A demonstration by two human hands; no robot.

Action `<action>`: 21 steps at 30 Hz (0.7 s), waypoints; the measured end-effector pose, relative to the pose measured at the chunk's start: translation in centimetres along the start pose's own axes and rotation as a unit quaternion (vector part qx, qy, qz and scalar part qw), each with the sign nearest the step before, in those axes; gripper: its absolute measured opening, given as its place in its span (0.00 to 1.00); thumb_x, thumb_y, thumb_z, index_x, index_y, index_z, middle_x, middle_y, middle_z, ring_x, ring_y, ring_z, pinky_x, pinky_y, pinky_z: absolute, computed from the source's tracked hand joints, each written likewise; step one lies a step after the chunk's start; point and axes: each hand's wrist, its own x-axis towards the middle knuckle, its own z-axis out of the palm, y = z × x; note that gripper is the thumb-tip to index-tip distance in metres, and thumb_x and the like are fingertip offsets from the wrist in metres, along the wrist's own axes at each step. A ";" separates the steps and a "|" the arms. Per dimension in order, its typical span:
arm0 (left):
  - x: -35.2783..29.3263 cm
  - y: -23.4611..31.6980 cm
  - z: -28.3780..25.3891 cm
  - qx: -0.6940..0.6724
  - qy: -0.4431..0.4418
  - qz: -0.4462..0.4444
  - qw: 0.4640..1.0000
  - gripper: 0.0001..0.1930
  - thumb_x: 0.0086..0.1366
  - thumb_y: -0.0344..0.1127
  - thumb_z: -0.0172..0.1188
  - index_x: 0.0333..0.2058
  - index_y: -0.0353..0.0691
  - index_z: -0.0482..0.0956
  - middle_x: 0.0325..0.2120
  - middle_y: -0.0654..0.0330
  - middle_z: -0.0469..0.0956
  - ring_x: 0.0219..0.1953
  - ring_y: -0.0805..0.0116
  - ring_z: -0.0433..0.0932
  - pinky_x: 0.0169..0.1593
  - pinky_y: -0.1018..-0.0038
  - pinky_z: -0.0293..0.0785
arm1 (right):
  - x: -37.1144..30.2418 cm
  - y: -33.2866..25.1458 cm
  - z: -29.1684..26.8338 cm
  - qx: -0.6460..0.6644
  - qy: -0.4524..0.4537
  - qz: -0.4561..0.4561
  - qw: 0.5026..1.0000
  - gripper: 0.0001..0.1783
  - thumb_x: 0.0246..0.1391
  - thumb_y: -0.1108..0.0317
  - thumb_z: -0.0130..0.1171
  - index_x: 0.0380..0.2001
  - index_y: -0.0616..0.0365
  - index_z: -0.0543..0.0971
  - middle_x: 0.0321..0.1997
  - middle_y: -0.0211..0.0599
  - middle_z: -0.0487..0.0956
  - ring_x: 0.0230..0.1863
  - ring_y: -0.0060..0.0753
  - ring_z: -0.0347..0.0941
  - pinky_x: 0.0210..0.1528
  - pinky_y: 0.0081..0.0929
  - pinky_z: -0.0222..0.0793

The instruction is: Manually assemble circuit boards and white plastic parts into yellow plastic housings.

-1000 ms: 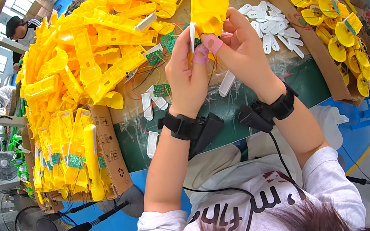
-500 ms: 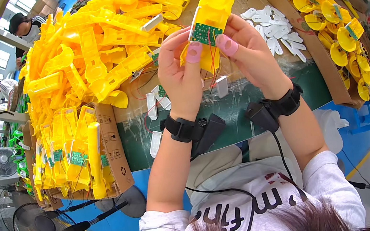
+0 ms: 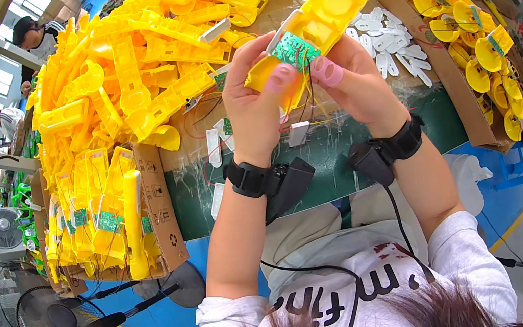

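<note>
Above the table's middle, my left hand [image 3: 252,113] and my right hand [image 3: 363,89] both grip one yellow plastic housing [image 3: 340,6], its hollow side showing and its long end tilted to the far right. A green circuit board [image 3: 294,51] sits in the housing close to my thumbs. Each thumb wears a pink finger cot and presses near the board's edge. Thin red and dark wires trail down from the board. Below them, a small white plastic piece [image 3: 299,133] is close to the wires; whether it is attached I cannot tell. My other fingers are partly hidden behind the housing.
Yellow housings [image 3: 123,69] are heaped at the left and back. A cardboard box [image 3: 160,207] at front left holds housings with boards; another box [image 3: 464,104] stands right. White plastic pieces [image 3: 386,41] lie beyond my right hand. The green table edge [image 3: 332,179] is near me.
The housing has turned clockwise, its far end swinging right. My thumbs have shifted slightly against the board, and the white piece by the wires has moved a little left and down.
</note>
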 end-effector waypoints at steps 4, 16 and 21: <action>-0.1 0.3 0.5 -0.047 -0.018 -0.034 0.998 0.20 0.53 0.33 0.61 0.44 0.34 0.71 0.39 0.62 0.69 0.42 0.73 0.69 0.48 0.78 0.64 | 0.1 0.7 0.5 -0.039 0.012 -0.066 0.997 0.29 0.49 0.70 0.55 0.53 0.62 0.58 0.51 0.35 0.66 0.53 0.27 0.62 0.56 0.27 0.55; -0.1 -0.2 0.4 0.024 0.010 0.010 1.000 0.17 0.52 0.31 0.61 0.41 0.34 0.73 0.36 0.62 0.69 0.39 0.75 0.68 0.45 0.79 0.63 | 0.1 1.4 0.9 0.023 0.030 -0.066 0.997 0.29 0.50 0.70 0.55 0.53 0.63 0.57 0.52 0.37 0.66 0.53 0.28 0.62 0.56 0.27 0.56; 0.1 -0.5 -0.5 0.128 -0.034 0.073 0.989 0.18 0.55 0.30 0.58 0.45 0.33 0.69 0.42 0.61 0.69 0.45 0.72 0.69 0.49 0.77 0.67 | 0.5 0.9 -0.4 -0.024 -0.013 -0.026 0.999 0.35 0.49 0.64 0.55 0.57 0.62 0.54 0.53 0.39 0.65 0.56 0.32 0.60 0.58 0.29 0.53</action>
